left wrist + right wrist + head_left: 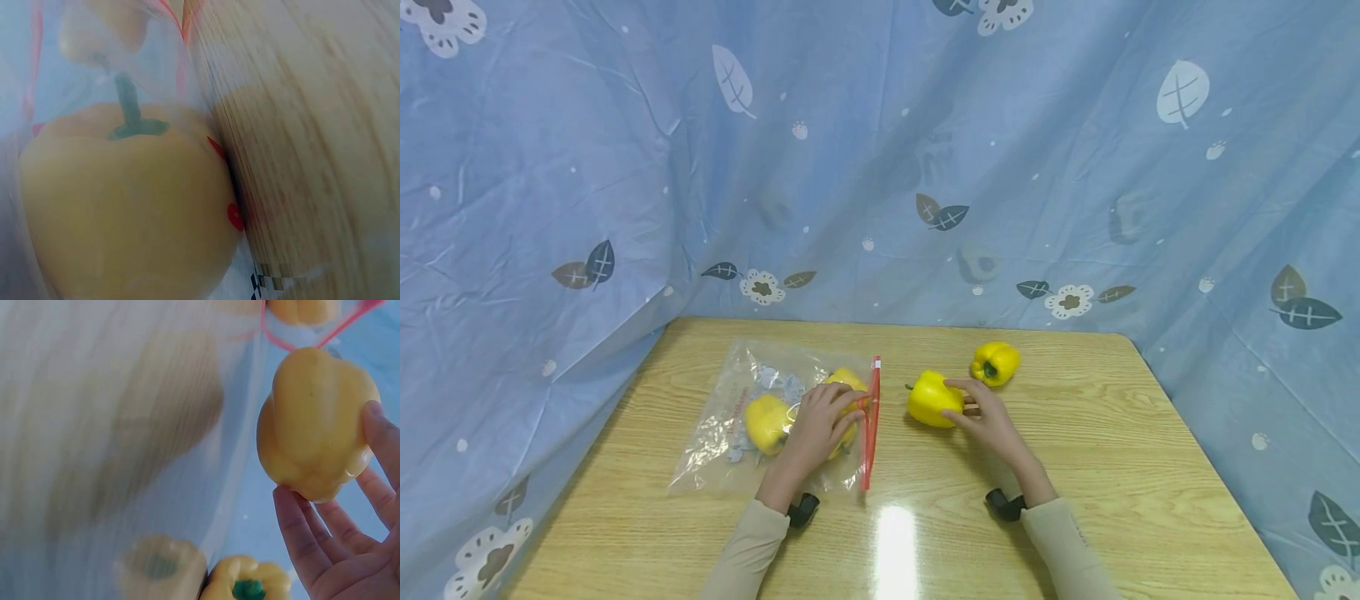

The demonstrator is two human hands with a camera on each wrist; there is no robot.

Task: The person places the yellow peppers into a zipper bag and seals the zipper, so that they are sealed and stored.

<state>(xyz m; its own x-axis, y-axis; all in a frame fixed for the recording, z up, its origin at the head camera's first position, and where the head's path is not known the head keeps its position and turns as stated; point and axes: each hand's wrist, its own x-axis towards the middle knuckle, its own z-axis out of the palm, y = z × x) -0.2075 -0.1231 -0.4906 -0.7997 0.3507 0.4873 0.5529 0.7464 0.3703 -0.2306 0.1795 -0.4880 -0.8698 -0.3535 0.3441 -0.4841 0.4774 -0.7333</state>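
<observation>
The right hand (988,417) is gripping a yellow bell pepper (931,400) between its thumb and fingers, and the pepper's stem is pointing away from that palm, toward the left hand (822,421). The left hand is pinching the mouth of a clear plastic bag (711,462) beside its red zip edge (872,450). The held pepper is sitting between the two hands, just outside the bag's mouth and apart from it.

Beneath the left hand and to its left, the bag is lying flat and holding more yellow peppers (766,423); the hand is partly covering them, so their exact number is hard to tell. Just beyond the right hand, a loose yellow pepper (996,364) is lying with its green stem end facing back toward the person. The bench (1150,483) is supporting everything, and past it a blue cloth (850,150) with leaf and flower prints is hanging.
</observation>
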